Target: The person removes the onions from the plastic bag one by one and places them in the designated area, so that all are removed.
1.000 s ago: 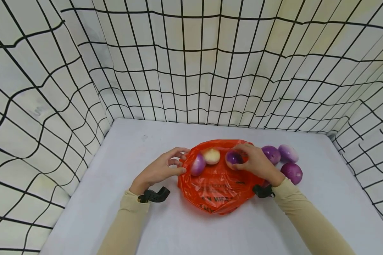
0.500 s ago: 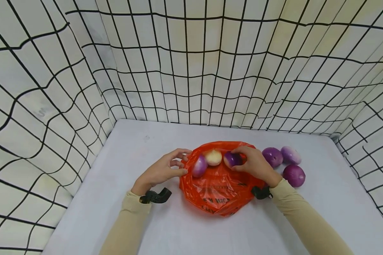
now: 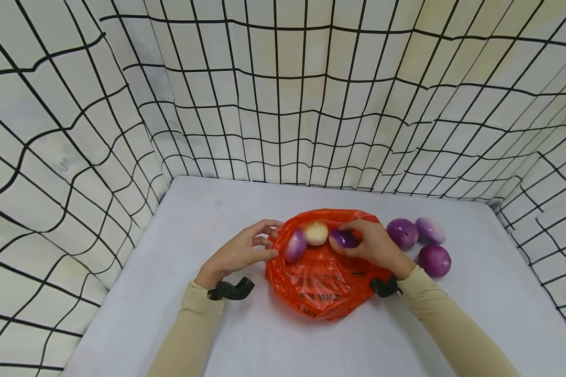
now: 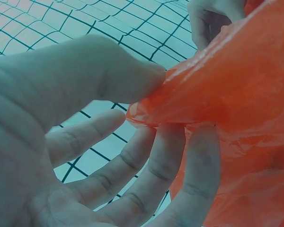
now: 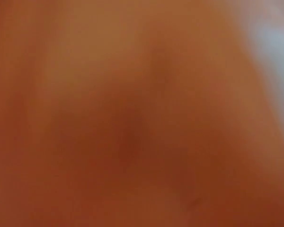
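Observation:
An orange-red plastic bag (image 3: 320,283) with dark print lies with its mouth spread on the white table. My left hand (image 3: 245,245) pinches its left rim; the left wrist view has the thumb on one side of the film (image 4: 236,80) and fingertips on the other. Inside the bag, my right hand (image 3: 374,243) grips a purple onion (image 3: 341,239) between thumb and fingers. A pale onion (image 3: 316,233) lies just left of it, and a light purple onion (image 3: 295,246) lies near the left rim. Blurred orange film (image 5: 132,118) fills most of the right wrist view.
To the right of the bag, a purple onion (image 3: 402,233), a whitish-purple onion (image 3: 430,230) and a darker onion (image 3: 434,260) sit grouped on the table (image 3: 226,204). Black netting (image 3: 283,112) hangs before the walls behind and at both sides.
The right hand has shifted slightly left with its onion, bringing it closer to the pale one, and the onion has turned in the fingers. The left hand keeps its place at the rim.

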The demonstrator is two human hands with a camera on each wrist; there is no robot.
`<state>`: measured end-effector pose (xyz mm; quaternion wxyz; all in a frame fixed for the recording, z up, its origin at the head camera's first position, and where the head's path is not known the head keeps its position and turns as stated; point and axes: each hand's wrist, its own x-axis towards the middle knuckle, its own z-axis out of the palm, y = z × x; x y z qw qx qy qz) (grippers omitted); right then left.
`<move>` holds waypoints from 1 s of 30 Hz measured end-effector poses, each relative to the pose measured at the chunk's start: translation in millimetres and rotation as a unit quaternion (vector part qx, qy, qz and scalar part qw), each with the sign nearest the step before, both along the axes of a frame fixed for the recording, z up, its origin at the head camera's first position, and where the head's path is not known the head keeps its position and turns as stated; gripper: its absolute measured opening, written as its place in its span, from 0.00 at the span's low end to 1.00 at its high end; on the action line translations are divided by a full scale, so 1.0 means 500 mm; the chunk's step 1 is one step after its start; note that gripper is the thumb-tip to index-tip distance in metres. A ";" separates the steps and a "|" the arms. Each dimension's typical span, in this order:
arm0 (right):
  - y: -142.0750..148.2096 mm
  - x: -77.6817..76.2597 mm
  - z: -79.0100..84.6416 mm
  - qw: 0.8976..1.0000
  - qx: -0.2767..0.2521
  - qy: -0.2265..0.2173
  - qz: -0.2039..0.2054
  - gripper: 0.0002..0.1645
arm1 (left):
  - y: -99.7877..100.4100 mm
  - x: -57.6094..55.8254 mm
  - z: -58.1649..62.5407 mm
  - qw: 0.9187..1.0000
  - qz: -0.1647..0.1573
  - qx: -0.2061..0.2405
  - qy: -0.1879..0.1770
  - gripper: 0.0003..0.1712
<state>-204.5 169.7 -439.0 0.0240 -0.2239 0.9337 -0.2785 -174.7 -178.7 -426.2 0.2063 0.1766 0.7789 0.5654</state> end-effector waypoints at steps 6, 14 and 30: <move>0.012 0.014 0.004 1.000 -0.024 -0.003 0.010 0.30 | 0.005 0.001 0.000 1.000 -0.008 0.006 0.004 0.33; 0.021 0.034 0.027 0.999 -0.036 -0.007 0.001 0.31 | 0.006 0.001 -0.002 1.000 -0.010 -0.002 0.009 0.33; 0.067 0.074 0.089 0.997 -0.064 0.018 -0.031 0.32 | 0.009 0.001 0.004 1.000 -0.007 -0.008 0.016 0.34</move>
